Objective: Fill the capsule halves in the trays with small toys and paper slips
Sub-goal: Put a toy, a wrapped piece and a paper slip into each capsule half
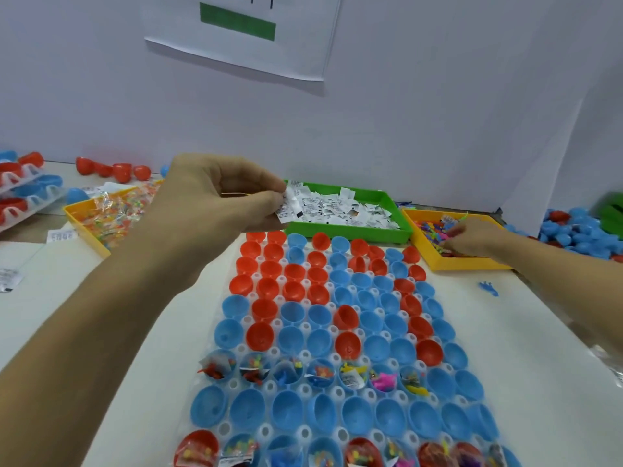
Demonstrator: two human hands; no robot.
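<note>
Surface: white table (505, 332), white wall behind
Tray: clear tray (337, 396) with red and blue capsule halves (290, 313); near rows partly filled with toys and slips
Left hand: left hand (222, 193) pinches paper slips (289, 205), print too small to read
Right hand: right hand (472, 237) in yellow toy bin (438, 261), fingers curled, grip unclear
Far: green slip bin (387, 230); wall sheet (242, 38), green bar, writing cropped

Red and blue capsule halves (337, 318) sit open-side-up in the tray (236, 385), few filled.
</note>
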